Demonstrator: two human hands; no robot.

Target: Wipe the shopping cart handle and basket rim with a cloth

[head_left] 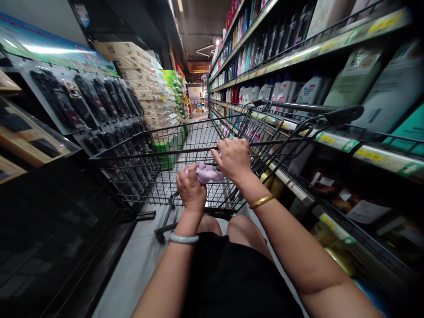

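Observation:
A black wire shopping cart stands crosswise just in front of my knees. My left hand is closed on a crumpled lilac cloth at the cart's near side, below the upper rim. Part of the cloth is hidden in the fingers. Higher up and to the right, my right hand curls over the rim of the cart, its fingers wrapped round the bar. The cart's push handle points right, toward the shelves.
Shelves of bottles line the right side, with price rails close to the cart. Packaged belts hang at the left, beside stacked cartons. A dark cabinet flanks me on the left. Tiled floor shows below.

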